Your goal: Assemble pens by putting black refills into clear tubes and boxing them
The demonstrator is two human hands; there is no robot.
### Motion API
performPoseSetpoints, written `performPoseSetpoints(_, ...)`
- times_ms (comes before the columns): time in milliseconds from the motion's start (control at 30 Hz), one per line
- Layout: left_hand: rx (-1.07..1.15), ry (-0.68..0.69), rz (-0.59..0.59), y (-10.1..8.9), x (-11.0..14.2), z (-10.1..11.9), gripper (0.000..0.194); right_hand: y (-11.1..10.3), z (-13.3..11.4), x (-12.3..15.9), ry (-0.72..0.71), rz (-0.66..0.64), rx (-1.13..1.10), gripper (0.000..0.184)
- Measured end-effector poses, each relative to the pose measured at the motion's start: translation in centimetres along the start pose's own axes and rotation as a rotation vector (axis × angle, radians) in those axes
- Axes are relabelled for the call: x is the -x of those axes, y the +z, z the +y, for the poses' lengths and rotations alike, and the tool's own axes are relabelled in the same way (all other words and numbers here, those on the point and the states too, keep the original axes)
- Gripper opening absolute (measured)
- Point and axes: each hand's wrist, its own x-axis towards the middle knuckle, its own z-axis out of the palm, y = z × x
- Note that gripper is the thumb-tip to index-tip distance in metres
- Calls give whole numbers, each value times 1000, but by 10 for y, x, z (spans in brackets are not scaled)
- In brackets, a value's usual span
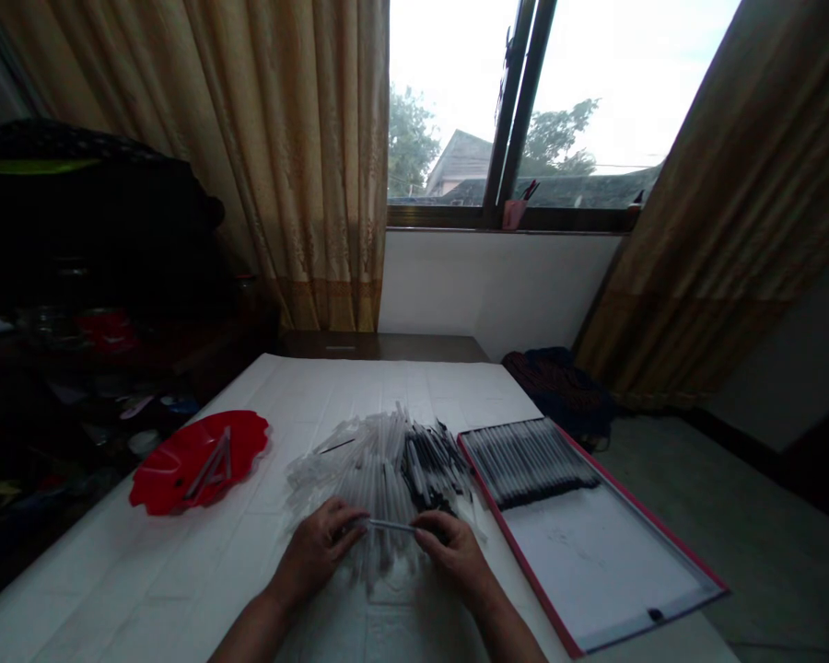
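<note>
My left hand (327,537) and my right hand (450,547) pinch the two ends of a slim pen (391,526), held level between them. Just beyond and below it spreads a pile of clear pen barrels (377,470) on the white table. Dark pen parts (434,465), likely caps, lie heaped at the pile's right side. To the right is a shallow red-edged box (594,543). A row of assembled-looking pens (535,456) with black ends lies side by side in its far part; its near part shows a bare white bottom.
A red scalloped plate (162,460) with a few clear pieces (214,465) stands at the table's left. Dark cluttered shelves (110,368) border the left side. Behind the table (180,562) are curtains and a window; a dark cloth bundle (559,387) sits off the far right corner.
</note>
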Motion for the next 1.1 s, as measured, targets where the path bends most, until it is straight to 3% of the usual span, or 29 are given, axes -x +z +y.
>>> performPoseSetpoints(133, -103, 45, -180, -14, -1, 1, 27, 2, -3, -1, 0, -49, 31, 31)
performPoseSetpoints(300, -85, 58, -278, -21, -3, 8, 26, 1, -18, 2, -46, -124, 108, 27)
performPoseSetpoints(533, 156, -12, -283, -13, 1, 20, 28, -12, -49, 12, -164, -235, 521, 21)
performPoseSetpoints(767, 602, -265, -233, 14, 2, 6, 41, -8, -27, 18, -192, -187, 607, 20)
performPoseSetpoints(900, 686, -413, -167, 30, 5, -1, 52, -5, -23, 22, -211, -165, 683, 21)
performPoseSetpoints(1100, 707, -482, -199, 35, 8, -2, 53, -5, -24, 23, -233, -190, 759, 21)
